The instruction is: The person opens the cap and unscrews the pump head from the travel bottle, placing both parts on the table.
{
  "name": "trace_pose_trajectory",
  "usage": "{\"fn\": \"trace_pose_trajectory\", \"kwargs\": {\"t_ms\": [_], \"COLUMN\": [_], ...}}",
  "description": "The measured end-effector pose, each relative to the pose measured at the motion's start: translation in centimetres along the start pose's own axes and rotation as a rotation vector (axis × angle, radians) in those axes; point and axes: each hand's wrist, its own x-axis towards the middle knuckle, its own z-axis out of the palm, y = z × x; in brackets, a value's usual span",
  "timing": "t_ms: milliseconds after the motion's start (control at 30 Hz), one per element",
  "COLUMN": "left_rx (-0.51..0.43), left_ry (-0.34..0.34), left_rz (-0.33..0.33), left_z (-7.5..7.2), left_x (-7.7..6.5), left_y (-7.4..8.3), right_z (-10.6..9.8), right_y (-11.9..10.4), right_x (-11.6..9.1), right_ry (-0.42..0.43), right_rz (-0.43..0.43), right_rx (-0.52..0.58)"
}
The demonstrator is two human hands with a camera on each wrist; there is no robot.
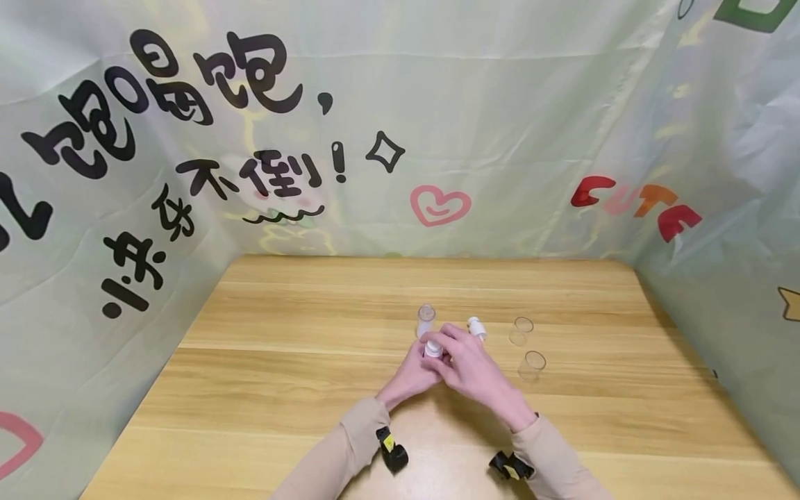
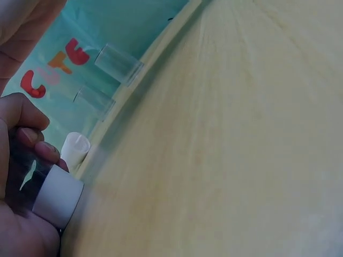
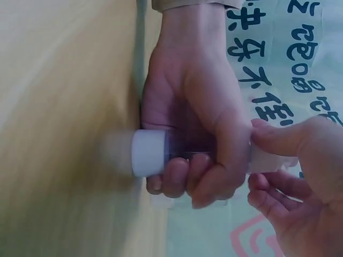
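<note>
My left hand (image 1: pixel 409 377) grips a small bottle with a clear body (image 2: pixel 25 174) and a white base (image 3: pixel 149 153), the base facing the table. Fingers wrap the body and hide much of it. From above, my right hand (image 1: pixel 471 369) pinches the bottle's whitish upper part (image 3: pixel 265 159) between thumb and fingers. In the head view, that white top (image 1: pixel 433 348) shows between the two hands. Just beyond them stands a clear cylindrical container (image 1: pixel 426 322). A white pump-like piece (image 1: pixel 476 328) is behind the right hand's fingers.
Two clear open cylinders, one farther back (image 1: pixel 520 333) and one nearer (image 1: pixel 532 366), stand to the right on the wooden table (image 1: pixel 281 396). Printed cloth walls (image 1: pixel 500 125) close in the back and sides. Black wrist straps (image 1: pixel 392 451) are on both sleeves.
</note>
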Motion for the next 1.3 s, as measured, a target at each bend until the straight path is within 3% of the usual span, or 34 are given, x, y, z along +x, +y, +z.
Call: {"fn": "trace_pose_trajectory", "kwargs": {"t_ms": [200,367,533,767,933,1100,1300], "left_rx": [0.067,0.062,0.087,0.061,0.08,0.051,0.093], "left_ry": [-0.013,-0.019,-0.001,-0.002,0.01,-0.009,-0.001], "left_rz": [0.047,0.088,0.089,0.09,0.088,0.1,0.102], "left_z": [-0.15,-0.15,-0.14,-0.12,-0.21,-0.16,-0.22], "left_x": [0.12,0.25,0.19,0.1,0.02,0.14,0.08], "left_y": [0.03,-0.07,-0.29,-0.04,0.13,0.07,-0.03], "right_z": [-0.19,0.06,0.06,-0.03,-0.21,0.03,-0.06], "right_y": [-0.01,-0.24,-0.43,-0.4,-0.51,-0.52,-0.63], "right_x": [-0.16,-0.07,-0.07,-0.1,-0.08,0.0,-0.02], "right_ry": [-0.053,0.001,-0.008,-0.015,-0.039,-0.012,-0.011], "right_rz": [0.006,0.043,0.018,0.09,0.087,0.101,0.081], "right_rx": [-0.003,-0.088,-0.049,-0.048,0.002,-0.058,-0.016]}}
